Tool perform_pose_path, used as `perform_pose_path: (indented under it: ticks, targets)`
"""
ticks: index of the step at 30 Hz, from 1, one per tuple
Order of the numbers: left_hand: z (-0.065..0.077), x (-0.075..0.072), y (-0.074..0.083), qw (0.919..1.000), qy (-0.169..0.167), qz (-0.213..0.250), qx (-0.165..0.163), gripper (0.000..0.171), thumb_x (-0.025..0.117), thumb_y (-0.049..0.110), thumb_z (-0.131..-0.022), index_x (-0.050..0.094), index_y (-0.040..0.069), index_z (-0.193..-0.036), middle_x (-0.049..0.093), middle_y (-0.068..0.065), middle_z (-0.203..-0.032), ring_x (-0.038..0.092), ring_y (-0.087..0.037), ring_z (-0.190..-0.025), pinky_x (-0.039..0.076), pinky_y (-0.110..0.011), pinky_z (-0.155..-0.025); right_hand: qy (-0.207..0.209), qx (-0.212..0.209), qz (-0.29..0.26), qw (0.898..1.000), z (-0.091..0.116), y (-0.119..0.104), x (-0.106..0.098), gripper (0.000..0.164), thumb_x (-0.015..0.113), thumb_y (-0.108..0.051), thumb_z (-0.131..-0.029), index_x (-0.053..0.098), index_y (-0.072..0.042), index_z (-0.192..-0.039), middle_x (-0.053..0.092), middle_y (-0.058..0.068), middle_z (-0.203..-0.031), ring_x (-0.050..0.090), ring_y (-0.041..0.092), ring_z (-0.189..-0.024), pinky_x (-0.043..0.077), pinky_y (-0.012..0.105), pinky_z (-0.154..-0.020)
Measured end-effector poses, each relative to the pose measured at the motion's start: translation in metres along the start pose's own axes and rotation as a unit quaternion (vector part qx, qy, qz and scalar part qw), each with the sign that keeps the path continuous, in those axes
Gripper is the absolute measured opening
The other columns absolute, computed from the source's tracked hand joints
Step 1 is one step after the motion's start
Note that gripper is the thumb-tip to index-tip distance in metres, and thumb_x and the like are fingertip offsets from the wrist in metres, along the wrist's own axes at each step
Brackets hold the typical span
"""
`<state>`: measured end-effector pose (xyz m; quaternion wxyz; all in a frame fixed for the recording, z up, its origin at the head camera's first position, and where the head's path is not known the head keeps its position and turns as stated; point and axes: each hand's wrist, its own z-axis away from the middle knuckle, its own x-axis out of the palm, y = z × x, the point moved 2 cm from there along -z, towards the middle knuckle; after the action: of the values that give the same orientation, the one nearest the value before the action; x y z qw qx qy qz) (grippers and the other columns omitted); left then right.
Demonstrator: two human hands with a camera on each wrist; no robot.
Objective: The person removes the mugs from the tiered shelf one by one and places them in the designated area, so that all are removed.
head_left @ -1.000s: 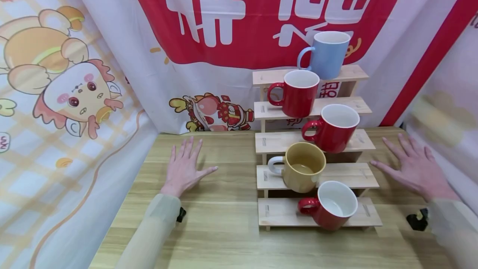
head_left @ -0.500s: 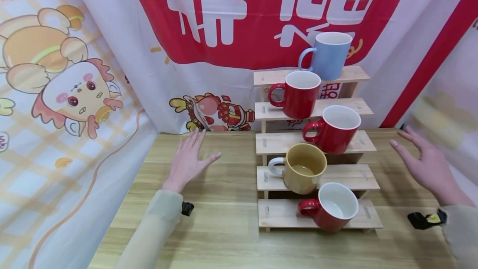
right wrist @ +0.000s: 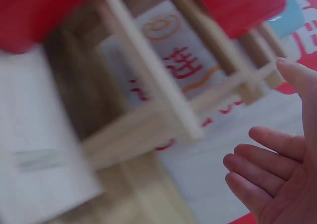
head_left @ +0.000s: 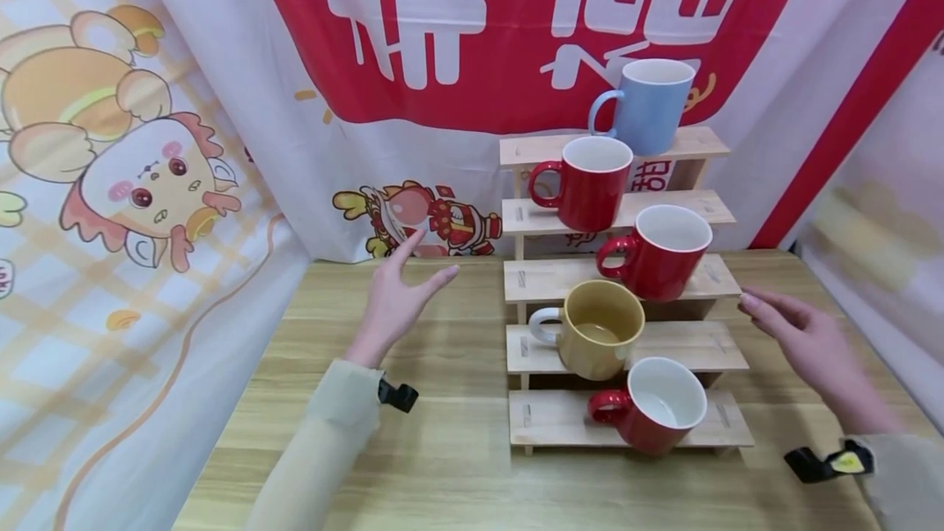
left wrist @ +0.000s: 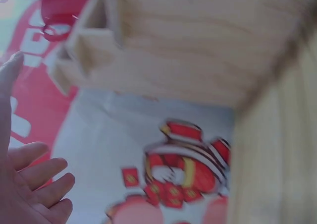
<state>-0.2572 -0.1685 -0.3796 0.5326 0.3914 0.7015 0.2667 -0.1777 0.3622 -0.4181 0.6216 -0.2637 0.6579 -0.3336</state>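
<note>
A stepped wooden rack [head_left: 693, 349] holds one mug on each tier. From the top stand a light blue mug [head_left: 652, 109], a red mug [head_left: 592, 187], a second red mug [head_left: 667, 256], a tan mug [head_left: 596, 334] with a white handle and a third red mug [head_left: 659, 408]. My left hand [head_left: 394, 301] hovers left of the rack, thumb spread from the fingers, holding nothing. Right of the rack, my right hand [head_left: 814, 342] has its thumb near the middle tier's end; its relaxed fingers [right wrist: 262, 164] hold nothing in the right wrist view. Contact with the rack cannot be judged.
The rack stands on a wood-grain table [head_left: 428, 465]. Behind it hangs a white cloth [head_left: 442, 158] with a red print and cartoon figures. A patterned cloth [head_left: 147, 310] borders the left side, and another cloth [head_left: 878, 211] borders the right.
Both hands have lifted from flat on the table and moved inward toward the rack. Their fingers are less spread than before. The mugs and rack have stayed put.
</note>
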Motion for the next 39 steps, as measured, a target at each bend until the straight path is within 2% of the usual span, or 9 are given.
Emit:
perform_pose_path:
  ticks: [2,4,7,12,19,23,27,33,39]
  targets:
    - [-0.008,0.002,0.014,0.9997,0.004,0.02,0.014,0.081,0.076,0.066,-0.081,0.039,0.049,-0.151,0.039,0.013,-0.158,0.038,-0.02,-0.142,0.035,-0.062,-0.111,-0.008,0.001,-0.011,1.0,0.003,0.004,0.009,0.067,0.055,-0.052,-0.103,0.05,-0.005,-0.15,0.062,0.007,-0.136,0.06,0.014,-0.116,0.051,0.032,-0.087]
    - [-0.017,0.004,0.029,0.9988,0.002,0.039,0.03,0.079,0.079,0.065,-0.079,0.043,0.051,-0.149,0.042,0.017,-0.154,0.057,-0.019,-0.122,0.046,-0.055,-0.103,-0.023,0.009,-0.01,1.0,0.007,0.008,0.018,0.07,0.055,-0.054,-0.102,0.048,-0.004,-0.151,0.056,0.017,-0.143,0.053,0.033,-0.128,0.049,0.049,-0.093]
    - [-0.028,0.006,0.05,0.9968,0.002,0.061,0.051,0.079,0.08,0.064,-0.078,0.047,0.048,-0.148,0.045,0.022,-0.15,0.059,-0.009,-0.115,0.054,-0.046,-0.094,-0.044,0.024,-0.01,0.999,0.012,0.013,0.029,0.076,0.057,-0.055,-0.101,0.044,-0.001,-0.152,0.043,0.029,-0.15,0.04,0.05,-0.134,0.043,0.067,-0.095]
    - [-0.047,0.009,0.088,0.9916,-0.005,0.086,0.097,0.081,0.082,0.055,-0.082,0.048,0.034,-0.152,0.047,0.02,-0.149,0.041,-0.001,-0.136,0.041,-0.043,-0.111,-0.048,0.037,-0.002,0.998,0.017,0.019,0.04,0.078,0.06,-0.053,-0.1,0.044,0.005,-0.149,0.049,0.029,-0.146,0.051,0.04,-0.126,0.049,0.049,-0.091]
    - [-0.086,0.022,0.145,0.978,-0.043,0.17,0.114,0.076,0.084,0.041,-0.086,0.048,0.029,-0.152,0.049,0.014,-0.15,0.043,0.0,-0.135,0.042,-0.031,-0.11,-0.03,0.032,-0.031,0.999,0.02,0.024,0.044,0.061,0.066,-0.047,-0.099,0.063,0.002,-0.135,0.068,0.011,-0.125,0.057,-0.006,-0.093,0.051,0.022,-0.075]
    - [-0.109,0.028,0.173,0.9711,-0.054,0.207,0.105,0.075,0.084,0.035,-0.085,0.05,0.027,-0.151,0.053,0.013,-0.147,0.048,-0.001,-0.131,0.047,-0.025,-0.104,-0.023,0.031,-0.068,0.997,0.022,0.025,0.046,0.055,0.069,-0.044,-0.098,0.067,0.002,-0.128,0.07,-0.012,-0.11,0.062,-0.003,-0.092,0.052,0.017,-0.073]
    - [-0.13,0.036,0.196,0.9686,-0.056,0.229,0.078,0.071,0.085,0.034,-0.085,0.054,0.026,-0.148,0.057,0.012,-0.142,0.054,-0.005,-0.126,0.052,-0.023,-0.096,-0.018,0.034,-0.093,0.995,0.022,0.025,0.047,0.053,0.071,-0.042,-0.097,0.068,0.002,-0.126,0.069,-0.018,-0.105,0.065,0.001,-0.092,0.053,0.016,-0.074]
    - [-0.147,0.061,0.216,0.9703,-0.063,0.231,0.036,0.069,0.084,0.035,-0.085,0.055,0.026,-0.148,0.058,0.013,-0.139,0.057,-0.004,-0.12,0.054,-0.019,-0.09,-0.015,0.03,-0.107,0.994,0.021,0.026,0.047,0.051,0.072,-0.039,-0.097,0.068,0.004,-0.125,0.068,-0.021,-0.104,0.065,-0.003,-0.091,0.054,0.015,-0.074]
    - [-0.15,0.089,0.212,0.9775,-0.076,0.196,-0.014,0.07,0.085,0.038,-0.084,0.055,0.029,-0.147,0.058,0.014,-0.138,0.056,-0.006,-0.119,0.055,-0.021,-0.088,-0.013,0.035,-0.11,0.993,0.02,0.025,0.047,0.054,0.072,-0.044,-0.096,0.069,0.002,-0.126,0.068,-0.021,-0.105,0.063,-0.006,-0.092,0.054,0.014,-0.075]
